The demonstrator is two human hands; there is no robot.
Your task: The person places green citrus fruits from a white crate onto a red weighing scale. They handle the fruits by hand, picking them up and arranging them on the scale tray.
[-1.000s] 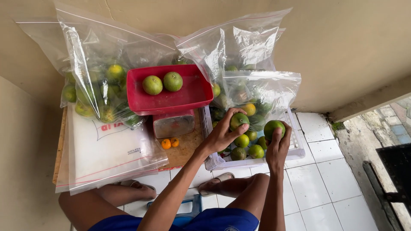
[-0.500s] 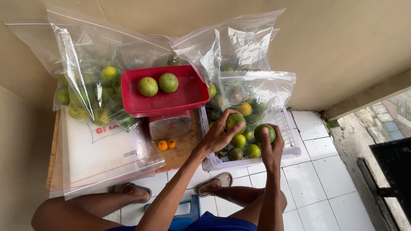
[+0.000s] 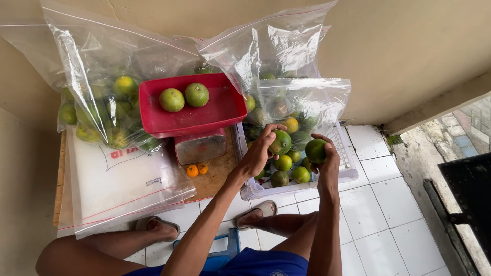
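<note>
My left hand (image 3: 258,156) grips a green-orange citrus fruit (image 3: 280,142) just above a white plastic crate (image 3: 348,171) holding several more green fruits. My right hand (image 3: 327,161) holds another green fruit (image 3: 315,151) over the same crate. A red tray (image 3: 225,110) on a small scale carries two green fruits (image 3: 184,97). Clear plastic bags (image 3: 102,102) with several fruits inside lean against the wall at left and behind the crate.
Two tiny orange fruits (image 3: 197,169) lie on a wooden board (image 3: 217,179) under the scale. A stack of flat clear bags (image 3: 112,189) lies at left. My sandalled feet (image 3: 258,212) rest on the white tiled floor (image 3: 388,204). A dark metal gate (image 3: 468,204) stands at right.
Both hands have lifted slightly out of the crate, each with a fruit in its grip. The view has shifted a little; the tray's two fruits stay put.
</note>
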